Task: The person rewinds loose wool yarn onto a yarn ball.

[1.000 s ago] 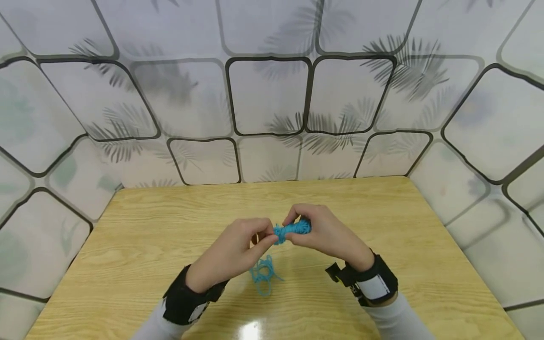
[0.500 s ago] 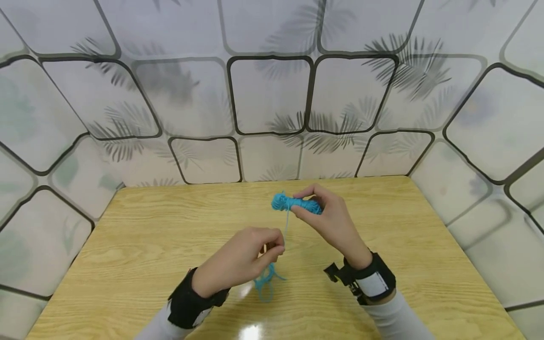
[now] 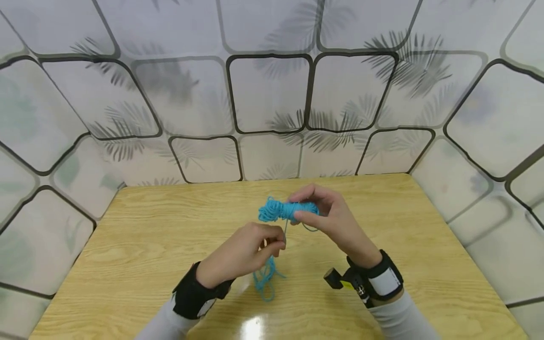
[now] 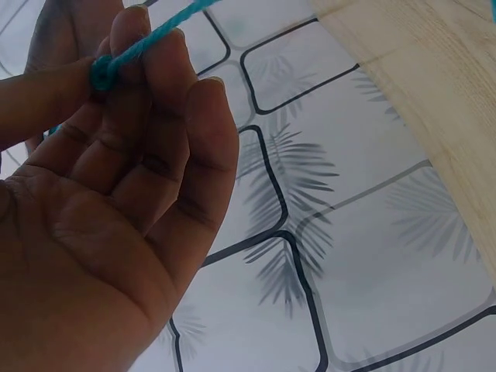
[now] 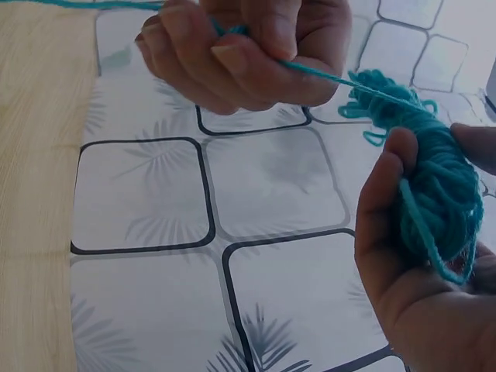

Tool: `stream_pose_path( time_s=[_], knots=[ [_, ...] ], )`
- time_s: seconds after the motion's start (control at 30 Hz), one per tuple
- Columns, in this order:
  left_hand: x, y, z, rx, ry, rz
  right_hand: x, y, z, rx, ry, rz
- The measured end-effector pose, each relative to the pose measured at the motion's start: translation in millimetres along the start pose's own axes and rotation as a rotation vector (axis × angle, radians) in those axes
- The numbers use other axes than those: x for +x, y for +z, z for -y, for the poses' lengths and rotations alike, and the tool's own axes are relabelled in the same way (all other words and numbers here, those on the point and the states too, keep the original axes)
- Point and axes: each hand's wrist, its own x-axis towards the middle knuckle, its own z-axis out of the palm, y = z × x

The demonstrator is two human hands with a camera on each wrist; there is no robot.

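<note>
My right hand (image 3: 327, 215) grips a wound bundle of blue yarn (image 3: 276, 210) by its right half, held above the table. The bundle's looped left end sticks out past the fingers. From its wrapped middle a taut strand (image 5: 341, 80) runs to my left hand (image 3: 248, 250), which pinches it between thumb and forefinger. In the left wrist view the strand (image 4: 159, 35) leaves the pinch of the left hand (image 4: 132, 155) at a small coil. A short loose loop hangs from the bundle's right end. Below the left hand, a loose tangle of the same yarn (image 3: 264, 281) lies on the table.
The wood-grain table (image 3: 170, 222) reaches back to a pale wall covering (image 3: 272, 94) with dark outlines and leaf prints, which also closes in both sides. Black straps (image 3: 382, 276) with a small camera sit on the wrists.
The hands, together at the bundle a second ago, have moved apart, drawing out a strand. The right hand has risen with the bundle, then tilted its looped end slightly left and down.
</note>
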Motion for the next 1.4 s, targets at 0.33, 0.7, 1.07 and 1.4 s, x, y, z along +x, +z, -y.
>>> stream_pose_path(
  time_s=[0.33, 0.7, 1.07, 1.4],
  knots=[
    [1.9, -14.1, 6.2, -0.045, -0.037, -0.107, -5, 2.7, 4, -0.118, 0.080, 0.488],
    [-6.3, -17.0, -9.6, -0.088, -0.060, -0.100, -5, 1.1, -3, -0.541, 0.133, 0.360],
    [-11.1, -14.2, -25.6, -0.102, 0.004, -0.065, -3, 2.1, -9, -0.742, 0.217, 0.156],
    [-12.8, -10.8, -28.4, -0.029, 0.027, -0.025, -3, 2.4, -12, -0.758, 0.200, -0.032]
  ],
)
